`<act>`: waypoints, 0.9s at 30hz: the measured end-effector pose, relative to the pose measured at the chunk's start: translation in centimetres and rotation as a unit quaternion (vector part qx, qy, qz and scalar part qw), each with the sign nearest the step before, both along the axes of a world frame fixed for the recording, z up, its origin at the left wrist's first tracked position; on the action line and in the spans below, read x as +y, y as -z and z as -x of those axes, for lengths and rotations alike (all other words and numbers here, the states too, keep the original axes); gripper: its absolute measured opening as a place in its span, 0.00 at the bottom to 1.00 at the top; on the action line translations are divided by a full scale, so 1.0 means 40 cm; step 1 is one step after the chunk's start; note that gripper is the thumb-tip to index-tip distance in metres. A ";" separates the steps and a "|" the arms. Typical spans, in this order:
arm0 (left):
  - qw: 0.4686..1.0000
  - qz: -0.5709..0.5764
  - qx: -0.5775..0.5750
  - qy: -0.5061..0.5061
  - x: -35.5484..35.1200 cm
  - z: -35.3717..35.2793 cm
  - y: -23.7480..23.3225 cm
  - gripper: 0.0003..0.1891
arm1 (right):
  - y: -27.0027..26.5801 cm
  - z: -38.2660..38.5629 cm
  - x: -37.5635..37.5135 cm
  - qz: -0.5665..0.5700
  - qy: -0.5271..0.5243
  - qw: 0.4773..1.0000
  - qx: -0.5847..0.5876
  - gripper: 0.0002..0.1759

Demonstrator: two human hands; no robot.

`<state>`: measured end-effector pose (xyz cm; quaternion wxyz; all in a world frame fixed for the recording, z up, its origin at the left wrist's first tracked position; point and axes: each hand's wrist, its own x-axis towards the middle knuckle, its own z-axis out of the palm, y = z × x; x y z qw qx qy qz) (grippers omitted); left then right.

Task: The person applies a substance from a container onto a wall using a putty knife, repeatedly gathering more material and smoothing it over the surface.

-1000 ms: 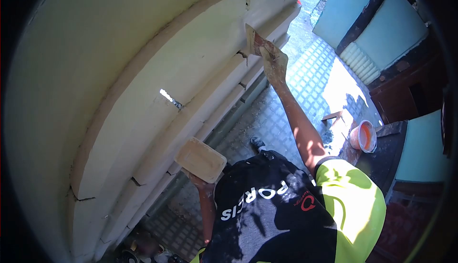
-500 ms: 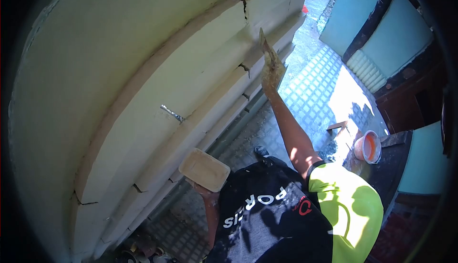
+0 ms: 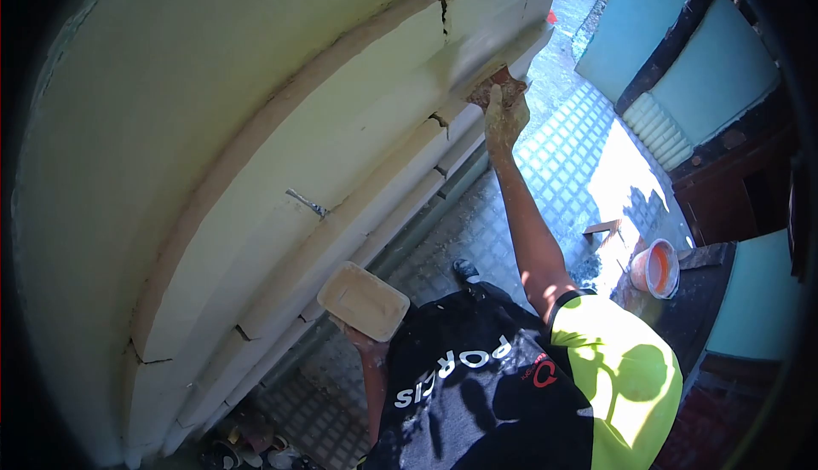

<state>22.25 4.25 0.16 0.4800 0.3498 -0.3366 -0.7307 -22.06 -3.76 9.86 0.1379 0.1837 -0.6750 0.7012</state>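
Observation:
My right hand point(image 3: 506, 119) is closed around a putty knife point(image 3: 494, 88), its blade edge against the stepped cream moulding point(image 3: 383, 163) on the wall. The knife is smeared with a pale paste, and so are the fingers. Down by my body, my left hand point(image 3: 361, 339) holds a rectangular tub point(image 3: 365, 301) from below and the side; most of its fingers are hidden under it. Pale paste coats the inside of the tub. Dark cracks split the moulding at several joints, one of them point(image 3: 439, 121) close to the knife.
A metal bolt point(image 3: 305, 202) sticks out of the moulding. An orange-lined bucket point(image 3: 655, 269) stands on the right beside a small wooden piece point(image 3: 601, 228). Tiled floor point(image 3: 554, 163) runs below, with several cluttered items point(image 3: 256, 449) at the lower left.
My right hand has turned the putty knife from edge-on to flatter against the moulding and shifted slightly down and right. The tub in my left hand stays nearly in place.

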 end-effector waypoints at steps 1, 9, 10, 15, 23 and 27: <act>1.000 0.007 0.016 -0.001 0.002 0.003 -0.008 0.44 | -0.007 0.028 -0.004 -0.015 0.019 1.000 0.013 0.17; 0.999 0.039 0.028 -0.025 -0.002 -0.038 0.070 0.39 | 0.023 0.117 -0.073 -0.132 -0.073 0.988 -0.035 0.15; 0.999 0.021 0.029 -0.029 -0.003 -0.050 0.086 0.38 | 0.019 0.122 -0.061 -0.038 -0.096 0.989 -0.103 0.16; 0.995 -0.036 0.094 -0.026 0.002 -0.063 0.075 0.37 | 0.120 0.249 -0.060 -0.164 0.003 0.972 -0.170 0.22; 0.992 -0.055 0.104 -0.043 0.000 -0.044 0.049 0.36 | 0.118 0.297 -0.034 0.071 -0.165 0.979 -0.096 0.19; 0.990 -0.071 0.116 -0.031 0.000 -0.055 0.066 0.36 | 0.134 0.346 -0.095 -0.186 -0.099 0.976 -0.053 0.18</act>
